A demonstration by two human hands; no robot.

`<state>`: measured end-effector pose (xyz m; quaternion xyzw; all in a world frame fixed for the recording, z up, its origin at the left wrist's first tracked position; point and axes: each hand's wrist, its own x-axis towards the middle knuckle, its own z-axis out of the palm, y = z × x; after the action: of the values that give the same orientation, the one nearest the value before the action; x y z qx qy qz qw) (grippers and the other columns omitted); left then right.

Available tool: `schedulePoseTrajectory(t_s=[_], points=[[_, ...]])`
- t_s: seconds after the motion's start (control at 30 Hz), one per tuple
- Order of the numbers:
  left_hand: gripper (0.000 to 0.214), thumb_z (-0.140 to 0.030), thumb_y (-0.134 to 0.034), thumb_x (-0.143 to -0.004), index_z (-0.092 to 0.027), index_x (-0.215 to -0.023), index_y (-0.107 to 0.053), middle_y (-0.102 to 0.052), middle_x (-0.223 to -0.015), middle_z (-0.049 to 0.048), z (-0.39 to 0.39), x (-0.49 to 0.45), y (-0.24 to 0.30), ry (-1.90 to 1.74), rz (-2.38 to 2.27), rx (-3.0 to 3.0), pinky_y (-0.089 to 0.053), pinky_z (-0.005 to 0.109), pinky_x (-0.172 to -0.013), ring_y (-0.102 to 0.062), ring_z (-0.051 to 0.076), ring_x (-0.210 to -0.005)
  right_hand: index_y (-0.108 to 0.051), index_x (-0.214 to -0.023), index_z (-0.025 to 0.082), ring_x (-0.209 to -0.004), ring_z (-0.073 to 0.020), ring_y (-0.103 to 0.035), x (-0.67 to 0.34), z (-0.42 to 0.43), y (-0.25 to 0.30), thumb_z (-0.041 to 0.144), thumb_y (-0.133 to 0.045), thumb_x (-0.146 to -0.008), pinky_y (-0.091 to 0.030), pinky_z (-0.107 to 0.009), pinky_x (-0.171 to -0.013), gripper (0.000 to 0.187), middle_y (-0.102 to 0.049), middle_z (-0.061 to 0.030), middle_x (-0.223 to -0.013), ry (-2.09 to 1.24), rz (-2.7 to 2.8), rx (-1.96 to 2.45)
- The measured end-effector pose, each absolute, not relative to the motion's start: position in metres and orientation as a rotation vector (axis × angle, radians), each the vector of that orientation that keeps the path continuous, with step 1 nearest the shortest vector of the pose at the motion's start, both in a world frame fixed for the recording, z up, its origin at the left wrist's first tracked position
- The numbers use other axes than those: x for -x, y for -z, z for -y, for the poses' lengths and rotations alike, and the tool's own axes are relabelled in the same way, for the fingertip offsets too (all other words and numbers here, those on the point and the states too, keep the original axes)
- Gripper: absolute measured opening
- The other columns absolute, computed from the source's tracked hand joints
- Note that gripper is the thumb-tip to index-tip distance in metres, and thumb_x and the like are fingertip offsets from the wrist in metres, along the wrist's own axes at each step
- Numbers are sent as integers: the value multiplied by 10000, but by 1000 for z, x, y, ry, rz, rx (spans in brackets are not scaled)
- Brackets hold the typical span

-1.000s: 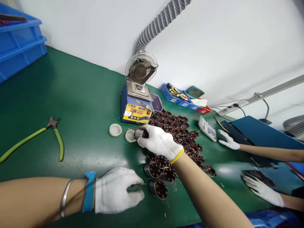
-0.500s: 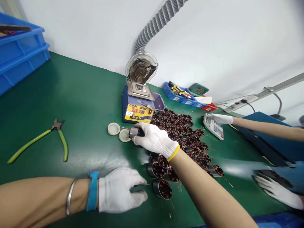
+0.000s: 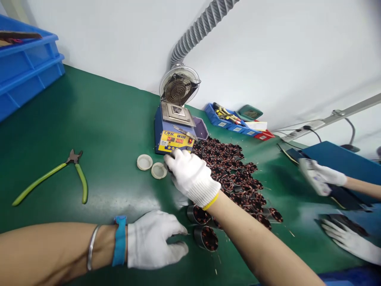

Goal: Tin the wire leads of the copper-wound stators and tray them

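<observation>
My right hand (image 3: 192, 174), in a white knit glove with a yellow cuff edge, is closed round a motor stator, which the fingers almost wholly hide. It is just right of two small round white dishes (image 3: 144, 162) and in front of the blue-and-yellow solder pot (image 3: 175, 141). Gloved in white too, my left hand (image 3: 157, 239) rests low over the green table, thumb and fingers apart. A thin strand shows at its fingertip; I cannot tell whether it is held. Right of it stands a dark stator with copper windings (image 3: 206, 238). Several more stators (image 3: 235, 171) crowd together beyond my right wrist.
Green-handled cutters (image 3: 77, 174) lie spread at left. Blue crates (image 3: 29, 67) stand at the far left. A grey duct hose (image 3: 202, 31) rises behind the pot. Small blue bins (image 3: 218, 117) hold tools. At right, a co-worker's gloved hand (image 3: 330, 174) holds a calculator (image 3: 314, 176).
My right hand has rolled over, so the stator it holds is now mostly hidden. My left hand stays nearly still. The co-worker's hand has moved the calculator right and tilted it up.
</observation>
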<state>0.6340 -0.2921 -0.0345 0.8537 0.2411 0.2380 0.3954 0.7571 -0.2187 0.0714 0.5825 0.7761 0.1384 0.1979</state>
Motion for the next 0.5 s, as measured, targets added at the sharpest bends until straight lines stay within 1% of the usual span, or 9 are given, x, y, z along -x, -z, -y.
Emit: schedulePoseTrajectory(t_s=[0.1,0.17,0.23,0.33,0.43,0.5], points=[[264,-343,-598,-831,-175,-996,-717,-727,-837,57,293,-635,37,-614,-611,-2179,-506,280,-709,-671,198,-747,-528,-1254,230,-909,-286,-587,-748,218,-71,250,-310,-985,-427,-328,-613,346,-564,-142,-1095,-351,-2090,-1639],[275,-348,-595,-834,-170,-1006,-715,-721,-831,56,293,-636,39,-638,-604,-2190,-504,284,-705,-666,197,-737,-526,-1258,232,-895,-277,-584,-747,219,-71,237,-294,-990,-427,-324,-611,355,-565,-143,-1091,-354,-2112,-1625],[274,-357,-595,-838,-179,-1010,-712,-716,-823,49,293,-636,40,-651,-591,-2198,-503,282,-700,-659,189,-722,-543,-1235,231,-889,-267,-577,-750,220,-74,241,-346,-974,-433,-320,-618,328,-564,-142,-1086,-358,-2125,-1628],[268,-369,-605,-832,-189,-996,-717,-714,-804,44,292,-637,39,-624,-594,-2212,-505,281,-684,-657,187,-702,-566,-1199,234,-904,-257,-564,-762,214,-86,260,-473,-914,-448,-323,-655,300,-553,-130,-1111,-439,-2194,-1622],[280,-370,-628,-815,-191,-1009,-721,-729,-831,48,292,-639,37,-583,-614,-2215,-519,290,-707,-674,202,-732,-535,-1256,255,-980,-280,-543,-780,186,-109,290,-534,-874,-464,-354,-707,384,-532,-124,-1190,-653,-2278,-1709],[275,-355,-651,-799,-194,-1009,-725,-738,-851,49,292,-642,37,-542,-620,-2220,-526,292,-729,-685,209,-754,-513,-1299,251,-1030,-314,-528,-790,156,-126,315,-536,-872,-475,-402,-750,432,-516,-141,-1229,-770,-2250,-1836]])
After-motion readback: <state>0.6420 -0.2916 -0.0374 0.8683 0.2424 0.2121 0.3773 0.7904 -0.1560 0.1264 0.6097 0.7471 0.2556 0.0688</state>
